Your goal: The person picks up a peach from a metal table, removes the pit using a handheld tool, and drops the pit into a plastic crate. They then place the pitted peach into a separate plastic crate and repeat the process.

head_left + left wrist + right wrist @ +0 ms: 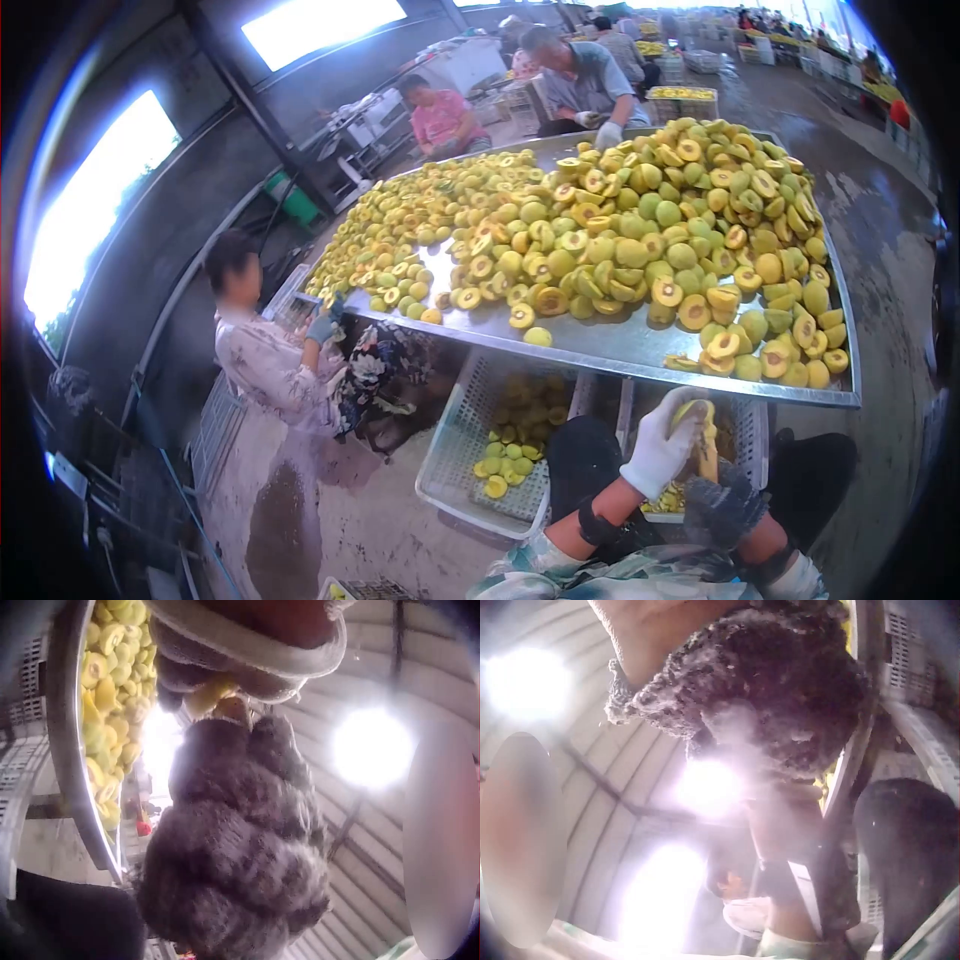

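Observation:
My left hand (662, 445), in a white glove, grips a yellow-green peach half (693, 412) in front of the metal table. Just below it, my right hand (728, 505) wears a dark grey knitted glove. Its fingers curl round a yellow peach piece (708, 458) that reaches up towards the left hand. From the left wrist, the grey-gloved fist (232, 832) fills the middle, with yellow fruit (212, 697) between the two hands. The right wrist view has the grey glove (780, 690) at the top, the fruit hidden behind it.
A metal table (600, 350) bears a heap of halved peaches (620, 250), its near edge close beyond my hands. Beneath stand a white crate (440, 480) with peach halves and another crate (755, 440). A person (275, 370) sits at the left; others work at the far side.

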A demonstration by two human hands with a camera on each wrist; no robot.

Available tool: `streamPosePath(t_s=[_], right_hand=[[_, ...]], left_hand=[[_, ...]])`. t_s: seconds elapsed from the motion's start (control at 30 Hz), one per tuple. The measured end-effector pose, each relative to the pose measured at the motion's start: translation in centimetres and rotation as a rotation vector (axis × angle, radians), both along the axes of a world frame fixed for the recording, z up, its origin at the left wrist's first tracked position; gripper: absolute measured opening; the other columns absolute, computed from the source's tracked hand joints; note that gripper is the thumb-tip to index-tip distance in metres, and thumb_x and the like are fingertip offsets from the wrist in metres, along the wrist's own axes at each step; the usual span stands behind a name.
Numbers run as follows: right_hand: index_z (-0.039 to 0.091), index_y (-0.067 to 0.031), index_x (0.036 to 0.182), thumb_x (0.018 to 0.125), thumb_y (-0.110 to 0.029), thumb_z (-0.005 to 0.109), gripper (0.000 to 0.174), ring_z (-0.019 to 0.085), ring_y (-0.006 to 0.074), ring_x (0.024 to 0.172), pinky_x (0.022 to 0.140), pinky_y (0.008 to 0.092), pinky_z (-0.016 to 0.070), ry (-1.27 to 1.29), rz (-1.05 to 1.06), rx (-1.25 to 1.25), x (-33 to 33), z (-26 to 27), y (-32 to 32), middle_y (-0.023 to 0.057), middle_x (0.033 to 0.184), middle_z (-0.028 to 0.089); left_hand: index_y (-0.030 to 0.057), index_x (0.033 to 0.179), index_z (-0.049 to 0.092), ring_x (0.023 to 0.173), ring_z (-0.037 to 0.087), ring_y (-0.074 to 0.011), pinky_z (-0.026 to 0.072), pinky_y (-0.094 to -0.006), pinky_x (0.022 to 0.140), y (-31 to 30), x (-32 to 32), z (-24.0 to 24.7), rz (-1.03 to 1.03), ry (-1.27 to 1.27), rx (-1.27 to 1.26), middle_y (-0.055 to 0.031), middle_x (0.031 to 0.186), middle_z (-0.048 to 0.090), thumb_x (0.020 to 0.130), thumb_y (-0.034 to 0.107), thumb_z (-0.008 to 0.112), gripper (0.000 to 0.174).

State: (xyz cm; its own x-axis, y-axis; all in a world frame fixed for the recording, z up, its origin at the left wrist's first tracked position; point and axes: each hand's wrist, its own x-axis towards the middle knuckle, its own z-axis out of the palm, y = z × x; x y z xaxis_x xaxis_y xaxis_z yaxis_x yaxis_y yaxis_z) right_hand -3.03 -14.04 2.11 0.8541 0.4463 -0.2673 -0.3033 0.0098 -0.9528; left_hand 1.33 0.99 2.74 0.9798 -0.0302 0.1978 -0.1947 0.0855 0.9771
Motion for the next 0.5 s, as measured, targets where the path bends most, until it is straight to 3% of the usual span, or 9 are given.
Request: streamPosePath(t_s=[0.03,0.1,0.2,0.27,0.33,0.4,0.43,0.5], right_hand=[[0.050,-0.0079,0.111,0.085,-0.012,0.055,0.027,0.055,0.0156,0.060,0.053,0.0279,0.0469,0.182,0.007,0.081,-0.2,0.8,-0.4,0.0011,0.076,0.057],[0.050,-0.0079,0.110,0.085,-0.012,0.055,0.026,0.055,0.0159,0.059,0.052,0.0282,0.0466,0.350,0.018,0.195,-0.6,1.1,-1.3,0.0011,0.075,0.056],[0.051,-0.0080,0.108,0.085,-0.012,0.055,0.024,0.054,0.0163,0.057,0.051,0.0287,0.0461,0.474,-0.020,0.280,-0.6,0.8,-2.4,0.0012,0.073,0.056],[0.052,-0.0080,0.107,0.085,-0.012,0.055,0.023,0.054,0.0165,0.055,0.050,0.0290,0.0458,0.506,-0.036,0.289,-0.5,0.6,-2.5,0.0012,0.071,0.055],[0.052,-0.0080,0.106,0.085,-0.013,0.055,0.021,0.053,0.0168,0.054,0.049,0.0294,0.0455,0.531,-0.045,0.292,-0.3,0.5,-2.4,0.0013,0.070,0.055],[0.053,-0.0080,0.105,0.085,-0.013,0.055,0.020,0.053,0.0171,0.053,0.048,0.0297,0.0452,0.554,-0.048,0.294,-0.2,0.4,-2.3,0.0013,0.069,0.055],[0.053,-0.0081,0.104,0.085,-0.013,0.055,0.020,0.053,0.0172,0.052,0.048,0.0299,0.0450,0.568,-0.047,0.294,-0.1,0.3,-2.1,0.0013,0.068,0.054],[0.054,-0.0081,0.103,0.085,-0.013,0.055,0.018,0.052,0.0175,0.051,0.047,0.0302,0.0447,0.599,-0.044,0.296,0.2,0.2,-1.9,0.0013,0.067,0.054]], left_hand=[[0.0010,0.112,0.052,0.086,0.055,-0.0109,0.0467,-0.0262,0.076,0.5,0.4,-0.5,-0.130,0.058,-0.061,-0.0072,0.100,0.058,0.090,0.016,0.051,0.026],[0.0027,0.114,0.052,0.088,0.052,-0.0092,0.0451,-0.0239,0.077,0.9,0.9,-1.7,-0.265,0.093,-0.195,-0.0039,0.107,0.056,0.091,0.017,0.050,0.027],[0.0025,0.113,0.051,0.089,0.051,-0.0097,0.0441,-0.0245,0.078,0.1,0.7,-1.6,-0.165,0.099,-0.136,-0.0029,0.104,0.056,0.089,0.015,0.052,0.026],[0.0026,0.112,0.051,0.088,0.051,-0.0101,0.0437,-0.0248,0.078,-0.1,0.6,-1.7,-0.041,-0.112,0.022,-0.0031,0.102,0.056,0.089,0.013,0.053,0.025],[0.0028,0.112,0.051,0.089,0.051,-0.0104,0.0429,-0.0250,0.080,0.5,1.0,-1.1,-0.054,-0.135,0.045,-0.0036,0.099,0.056,0.090,0.017,0.051,0.026],[0.0030,0.112,0.050,0.090,0.051,-0.0107,0.0419,-0.0248,0.081,1.5,1.3,0.3,-0.374,0.313,-0.126,-0.0040,0.099,0.057,0.091,0.023,0.050,0.029],[0.0030,0.112,0.051,0.091,0.050,-0.0099,0.0406,-0.0246,0.083,1.4,1.6,-0.4,-0.360,0.221,-0.179,-0.0030,0.097,0.058,0.091,0.029,0.050,0.033],[0.0010,0.109,0.053,0.083,0.051,-0.0074,0.0424,-0.0218,0.075,-0.3,1.3,-1.0,-0.138,0.179,-0.219,-0.0020,0.092,0.059,0.090,0.018,0.054,0.026]])
